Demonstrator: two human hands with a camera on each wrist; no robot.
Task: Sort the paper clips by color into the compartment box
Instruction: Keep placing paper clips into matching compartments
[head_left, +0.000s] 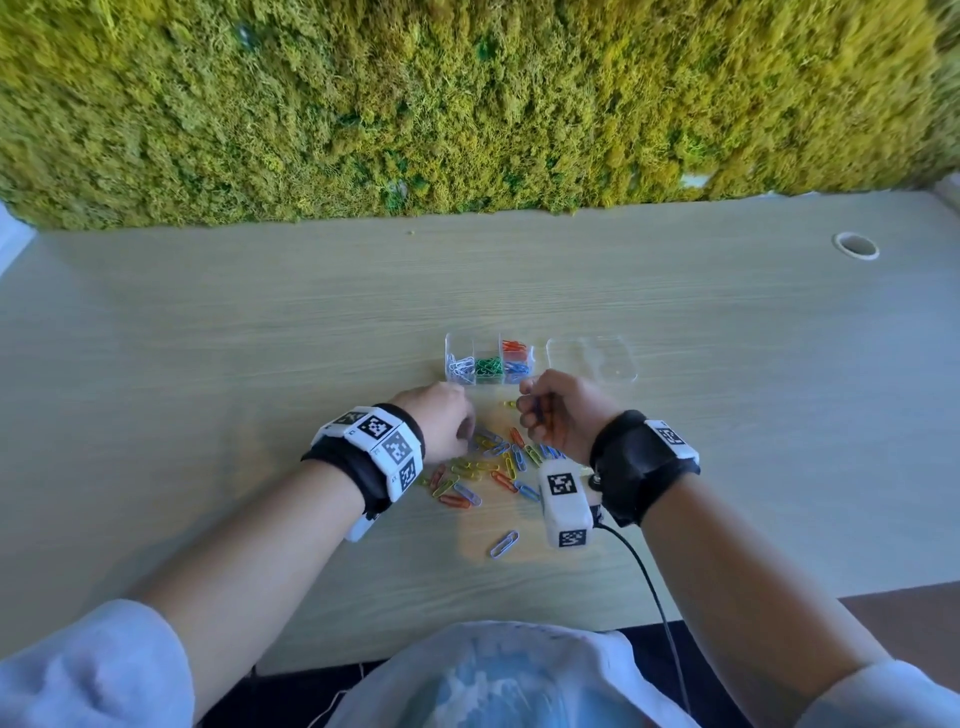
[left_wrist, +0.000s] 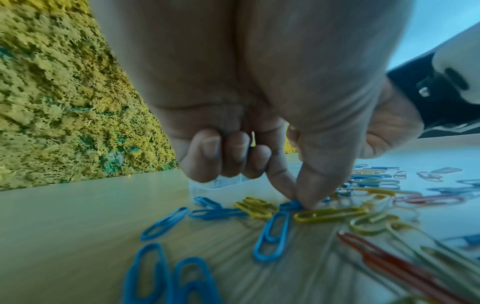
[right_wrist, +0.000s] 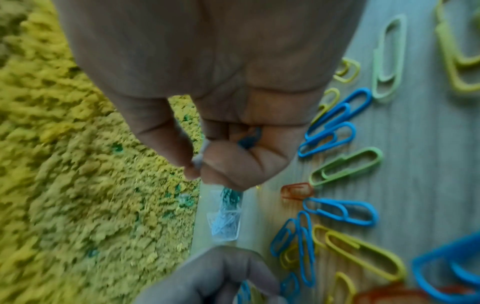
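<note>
1. The left hand (left_wrist: 259, 123) is down in the loose pile of paper clips (head_left: 493, 465) on the counter (head_left: 208, 364); its grip is a thumb-and-forefinger pinch on a blue clip (left_wrist: 291, 205), the other fingers curled clear.
2. The right hand (head_left: 558, 415) hovers between pile and compartment box (head_left: 488, 359), fingers curled round at least one blue clip; how many it holds cannot be told.
3. To lift cleanly, the left pinch should probably tip the clip onto its edge first, since a yellow clip (left_wrist: 330, 214) lies just beside it and could hook on.
4. Blue belongs in the box's near right cell, where blue clips already lie under the orange ones.
5. The clear lid (head_left: 597, 358) lies touching the box's right side; the box walls are low, so a short drop suffices.
6. The counter is open to the left and beyond; one stray clip (head_left: 504, 544) lies nearer the person.
</note>
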